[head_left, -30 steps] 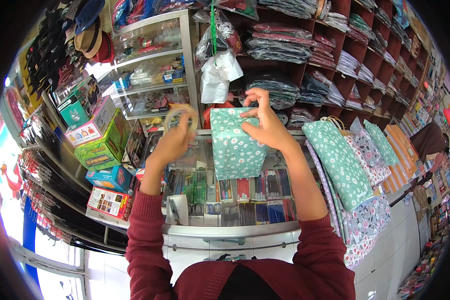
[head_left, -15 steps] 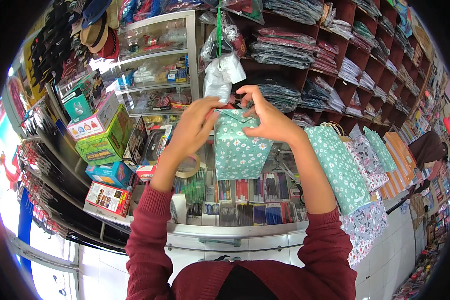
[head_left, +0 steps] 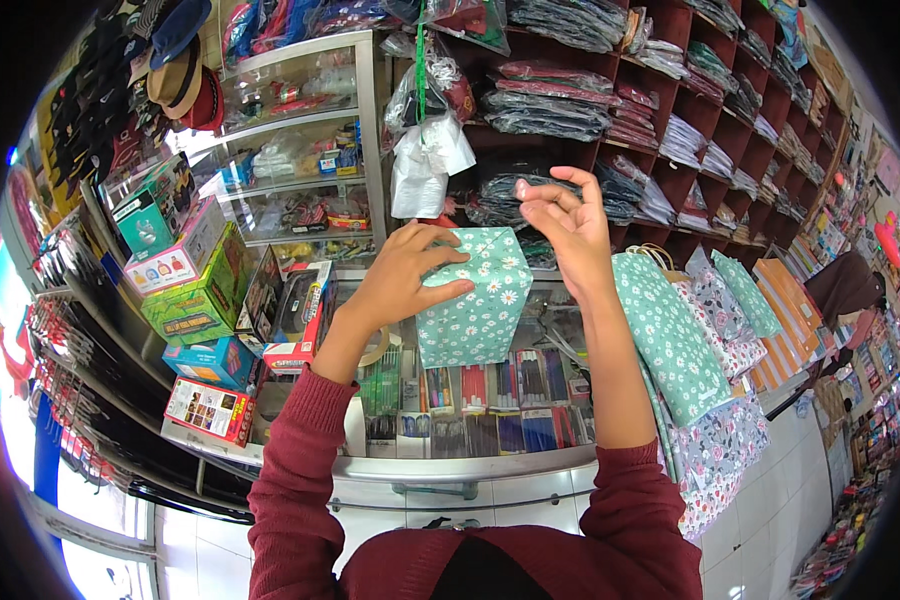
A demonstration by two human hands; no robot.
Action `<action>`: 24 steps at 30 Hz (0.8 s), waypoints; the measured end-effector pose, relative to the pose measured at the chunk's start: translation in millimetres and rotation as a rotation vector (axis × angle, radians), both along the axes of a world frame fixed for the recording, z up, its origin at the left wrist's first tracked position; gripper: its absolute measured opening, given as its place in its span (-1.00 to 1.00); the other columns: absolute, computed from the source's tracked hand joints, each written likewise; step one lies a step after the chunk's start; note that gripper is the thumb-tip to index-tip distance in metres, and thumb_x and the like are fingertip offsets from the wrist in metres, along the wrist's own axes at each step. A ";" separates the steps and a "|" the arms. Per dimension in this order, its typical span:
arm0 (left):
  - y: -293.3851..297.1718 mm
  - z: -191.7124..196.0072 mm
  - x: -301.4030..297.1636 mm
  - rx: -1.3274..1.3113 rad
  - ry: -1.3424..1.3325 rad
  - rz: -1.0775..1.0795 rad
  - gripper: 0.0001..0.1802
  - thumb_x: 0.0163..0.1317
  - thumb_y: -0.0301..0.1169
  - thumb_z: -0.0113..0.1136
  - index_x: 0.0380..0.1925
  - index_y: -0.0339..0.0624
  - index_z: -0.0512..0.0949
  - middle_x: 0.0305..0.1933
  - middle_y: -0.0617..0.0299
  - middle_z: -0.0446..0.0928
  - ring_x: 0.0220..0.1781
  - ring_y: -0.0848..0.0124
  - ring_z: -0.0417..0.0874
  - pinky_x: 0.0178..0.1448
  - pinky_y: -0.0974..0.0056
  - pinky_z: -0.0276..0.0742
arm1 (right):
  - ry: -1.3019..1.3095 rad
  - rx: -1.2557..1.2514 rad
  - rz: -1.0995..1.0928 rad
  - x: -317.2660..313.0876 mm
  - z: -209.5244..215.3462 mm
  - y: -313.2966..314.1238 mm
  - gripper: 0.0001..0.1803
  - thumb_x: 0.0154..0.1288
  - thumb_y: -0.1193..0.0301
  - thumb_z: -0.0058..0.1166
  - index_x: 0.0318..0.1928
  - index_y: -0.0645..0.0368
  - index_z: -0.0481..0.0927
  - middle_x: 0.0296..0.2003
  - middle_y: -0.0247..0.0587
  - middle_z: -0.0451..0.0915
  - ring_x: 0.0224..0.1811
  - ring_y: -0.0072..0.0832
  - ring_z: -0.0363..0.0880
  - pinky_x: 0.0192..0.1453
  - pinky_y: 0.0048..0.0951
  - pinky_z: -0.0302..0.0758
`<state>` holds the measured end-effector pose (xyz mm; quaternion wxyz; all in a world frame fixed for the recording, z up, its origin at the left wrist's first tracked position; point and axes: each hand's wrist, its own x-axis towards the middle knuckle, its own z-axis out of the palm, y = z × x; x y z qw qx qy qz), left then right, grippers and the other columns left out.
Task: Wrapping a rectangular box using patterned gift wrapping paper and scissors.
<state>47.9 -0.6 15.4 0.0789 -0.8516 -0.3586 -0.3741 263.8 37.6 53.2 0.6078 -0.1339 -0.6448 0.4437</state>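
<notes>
A box-shaped parcel (head_left: 475,315) in green paper with white daisies stands on the glass counter (head_left: 475,463). Its top paper lies folded flat. Over the parcel's upper left edge rests my left hand (head_left: 402,280), its fingers spread and pressing on the top. My right hand (head_left: 578,230) is raised off the parcel, to its right. Thumb and forefinger are close together there, and the other fingers curl loosely. Whether something small sits between those fingertips is too fine to make out. A tape roll (head_left: 374,348) lies partly hidden behind my left wrist.
Stacked toy boxes (head_left: 205,285) crowd the counter's left end. At the right lie a daisy-patterned bag (head_left: 670,335) and floral bags (head_left: 720,450). White plastic bags (head_left: 432,160) hang behind the parcel. Under the glass are pens (head_left: 480,390); shelves of packed clothes (head_left: 550,95) stand behind.
My right hand has lifted away from the parcel's top, up and to the right. My left hand has slid down flatter onto the parcel. The top flap now lies smooth.
</notes>
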 end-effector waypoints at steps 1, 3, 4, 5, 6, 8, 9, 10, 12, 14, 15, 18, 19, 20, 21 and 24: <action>-0.5 0.9 0.2 -0.001 0.001 -0.002 -0.64 0.03 -0.16 0.27 -0.22 -0.11 0.59 -0.07 0.19 0.47 0.03 0.21 0.42 0.15 0.16 0.28 | -0.017 0.014 -0.007 -3.1 -0.9 -0.7 -0.46 0.13 0.66 0.11 0.07 0.16 0.17 -0.17 -0.10 0.55 0.20 -0.31 0.36 0.27 -0.30 0.24; -2.5 1.3 0.4 0.039 0.009 0.010 -0.65 0.04 -0.17 0.26 -0.23 -0.14 0.58 -0.05 0.22 0.46 0.06 0.23 0.41 0.16 0.17 0.28 | -0.013 -0.015 0.027 -8.5 0.7 -1.4 -0.48 0.13 0.64 0.12 0.06 0.16 0.19 -0.18 -0.08 0.60 0.21 -0.35 0.33 0.31 -0.31 0.17; -1.9 0.1 0.5 0.036 0.009 0.010 -0.65 0.04 -0.17 0.26 -0.23 -0.14 0.58 -0.05 0.22 0.46 0.06 0.23 0.41 0.16 0.17 0.28 | -0.010 -0.038 0.057 -10.4 2.5 -1.7 -0.49 0.15 0.63 0.11 0.06 0.16 0.19 -0.17 -0.07 0.60 0.22 -0.35 0.32 0.32 -0.30 0.15; 0.5 -1.8 0.9 -0.001 -0.048 -0.022 -0.65 0.03 -0.15 0.26 -0.27 -0.15 0.59 -0.09 0.21 0.48 0.03 0.20 0.43 0.15 0.16 0.29 | -0.007 -0.061 0.086 -11.2 4.5 -2.3 -0.51 0.16 0.62 0.09 0.07 0.15 0.20 -0.17 -0.06 0.60 0.23 -0.35 0.31 0.32 -0.30 0.14; 1.4 -3.2 1.1 -0.037 -0.106 -0.052 -0.65 0.03 -0.14 0.26 -0.31 -0.16 0.59 -0.13 0.19 0.50 0.01 0.18 0.44 0.14 0.15 0.29 | -0.032 -0.063 0.081 -11.3 8.6 -5.0 -0.53 0.20 0.61 0.02 0.09 0.16 0.18 -0.09 -0.01 0.56 0.18 -0.31 0.38 0.26 -0.34 0.24; 1.2 -8.1 0.4 -0.078 -0.149 -0.061 -0.60 0.00 -0.16 0.29 -0.21 -0.17 0.54 -0.14 0.18 0.51 0.02 0.20 0.45 0.15 0.16 0.29 | 0.018 -0.135 0.178 -12.1 11.1 -10.2 -0.53 0.21 0.62 -0.01 0.11 0.17 0.17 -0.05 0.02 0.53 0.13 -0.29 0.42 0.21 -0.36 0.31; 2.4 -10.6 -0.1 -0.118 -0.190 -0.070 -0.52 -0.02 -0.19 0.33 -0.11 -0.17 0.49 -0.15 0.17 0.53 0.03 0.21 0.46 0.16 0.17 0.28 | 0.070 -0.206 0.276 -12.9 10.8 -10.2 -0.53 0.22 0.63 -0.05 0.12 0.17 0.16 -0.01 0.05 0.50 0.09 -0.27 0.47 0.16 -0.39 0.37; 1.8 -13.1 1.6 -0.119 -0.192 -0.070 -0.52 -0.02 -0.19 0.33 -0.11 -0.17 0.49 -0.15 0.17 0.53 0.03 0.21 0.46 0.16 0.17 0.28 | 0.061 -0.244 0.262 -13.2 7.6 -9.3 -0.47 0.21 0.66 -0.09 0.17 0.16 0.10 0.07 0.09 0.41 0.03 -0.20 0.51 0.07 -0.37 0.47; -1.4 -17.5 6.6 -0.249 -0.517 -0.138 -0.23 -0.09 -0.31 0.40 0.14 -0.17 0.24 -0.14 0.16 0.55 0.07 0.30 0.46 0.22 0.17 0.24 | 0.080 -0.245 0.267 -16.3 1.3 -12.0 -0.44 0.21 0.67 -0.09 0.19 0.13 0.07 0.09 0.09 0.39 0.05 -0.18 0.50 0.08 -0.33 0.48; 4.6 -26.8 5.1 -0.175 -0.540 -0.141 -0.14 -0.12 -0.34 0.42 0.18 -0.18 0.15 -0.14 0.16 0.56 0.08 0.31 0.45 0.23 0.19 0.22 | 0.086 -0.244 0.284 -19.0 -3.4 -13.6 -0.34 0.20 0.68 -0.11 0.25 0.04 -0.02 0.12 0.08 0.33 0.08 -0.13 0.47 0.10 -0.23 0.50; 6.6 -28.7 6.7 -0.104 -0.561 -0.150 -0.05 -0.14 -0.37 0.43 0.22 -0.18 0.06 -0.13 0.16 0.56 0.09 0.32 0.44 0.25 0.20 0.20 | 0.084 -0.246 0.281 -18.5 -5.0 -16.0 -0.34 0.20 0.68 -0.11 0.25 0.04 -0.02 0.12 0.08 0.33 0.08 -0.13 0.47 0.10 -0.23 0.50; 6.1 -30.0 10.7 -0.043 -0.605 -0.183 -0.21 -0.04 -0.32 0.35 0.17 -0.23 0.15 -0.23 0.14 0.56 -0.01 0.27 0.50 0.18 0.21 0.24 | 0.115 -0.303 0.352 -20.4 -10.6 -23.7 -0.30 0.19 0.69 -0.10 0.27 0.00 -0.05 0.09 0.09 0.34 0.13 -0.10 0.42 0.12 -0.15 0.45; 4.1 -27.9 10.4 -0.048 -0.606 -0.184 -0.21 -0.04 -0.32 0.35 0.17 -0.23 0.15 -0.23 0.14 0.56 -0.01 0.27 0.50 0.18 0.21 0.24 | 0.115 -0.307 0.349 -20.3 -11.2 -24.5 -0.30 0.19 0.69 -0.10 0.27 0.00 -0.05 0.09 0.09 0.34 0.13 -0.10 0.42 0.12 -0.15 0.45; 1.9 -23.7 9.1 -0.224 -0.674 -0.206 -0.32 0.06 -0.31 0.24 0.16 -0.21 0.19 -0.25 0.15 0.54 -0.04 0.28 0.48 0.16 0.20 0.24 | 0.172 -0.357 0.423 -20.3 -11.4 -25.5 -0.30 0.19 0.69 -0.11 0.27 -0.01 -0.05 0.08 0.09 0.35 0.13 -0.07 0.41 0.12 -0.10 0.43; 0.8 -20.1 8.8 -0.402 -0.740 -0.228 -0.43 0.15 -0.30 0.14 0.15 -0.19 0.22 -0.27 0.16 0.52 -0.06 0.28 0.47 0.14 0.19 0.23 | 0.229 -0.408 0.496 -19.8 -12.2 -26.6 -0.29 0.18 0.69 -0.11 0.27 -0.02 -0.05 0.06 0.10 0.36 0.12 -0.04 0.41 0.13 -0.06 0.41; 9.2 -15.9 9.0 -0.321 -0.551 -0.071 -0.62 0.30 -0.24 -0.10 0.08 -0.11 0.35 -0.22 0.15 0.44 -0.09 0.28 0.39 0.11 0.19 0.20 | 0.271 -0.459 0.496 -21.5 -12.7 -27.1 -0.32 0.18 0.67 -0.11 0.27 0.00 -0.01 0.04 0.09 0.35 0.15 0.05 0.36 0.15 0.01 0.38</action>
